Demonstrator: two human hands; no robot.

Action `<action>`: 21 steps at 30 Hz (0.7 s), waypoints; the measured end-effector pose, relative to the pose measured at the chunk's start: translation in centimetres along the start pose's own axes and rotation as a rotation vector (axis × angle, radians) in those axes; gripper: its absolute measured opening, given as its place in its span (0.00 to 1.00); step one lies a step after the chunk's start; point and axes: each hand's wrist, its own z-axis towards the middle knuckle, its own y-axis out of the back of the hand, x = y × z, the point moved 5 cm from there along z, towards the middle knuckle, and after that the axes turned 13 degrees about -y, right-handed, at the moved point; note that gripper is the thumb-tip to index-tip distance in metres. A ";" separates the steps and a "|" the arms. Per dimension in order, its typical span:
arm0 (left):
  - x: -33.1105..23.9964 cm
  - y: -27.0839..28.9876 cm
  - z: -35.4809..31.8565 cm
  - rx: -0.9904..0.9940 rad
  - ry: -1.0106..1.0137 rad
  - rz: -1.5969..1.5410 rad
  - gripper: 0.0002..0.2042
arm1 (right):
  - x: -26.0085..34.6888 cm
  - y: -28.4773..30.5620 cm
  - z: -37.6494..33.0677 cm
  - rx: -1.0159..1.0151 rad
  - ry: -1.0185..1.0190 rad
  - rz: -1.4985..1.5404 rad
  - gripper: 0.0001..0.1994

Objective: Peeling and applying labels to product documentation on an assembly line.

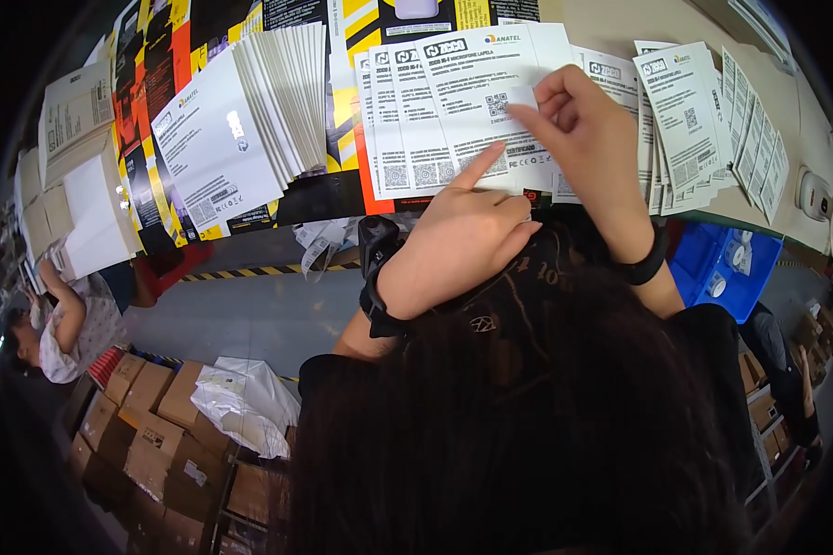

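White printed leaflets (463, 102) lie fanned on the table (611, 23) ahead, my left hand (458, 245) pinning them with one outstretched finger while my right hand (583, 139) pinches a small label (514, 102), so I'd press it down flat and square.

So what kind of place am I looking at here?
Probably a packaging workshop or warehouse line: fanned printed label sheets under both hands, flat white cartons stacked on the bench, and brown cardboard boxes piled on the floor.
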 end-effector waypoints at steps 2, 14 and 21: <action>-0.1 -0.2 -0.2 -0.014 0.000 0.007 0.10 | 0.5 0.0 -0.3 -0.056 0.064 -0.137 0.10; -3.5 1.9 -3.4 -0.087 0.118 0.124 0.08 | 2.9 1.3 -3.5 -0.170 0.380 -0.045 0.12; -4.1 1.9 -4.6 -0.062 0.123 0.237 0.08 | 4.1 -1.2 -6.7 0.229 0.499 -0.312 0.26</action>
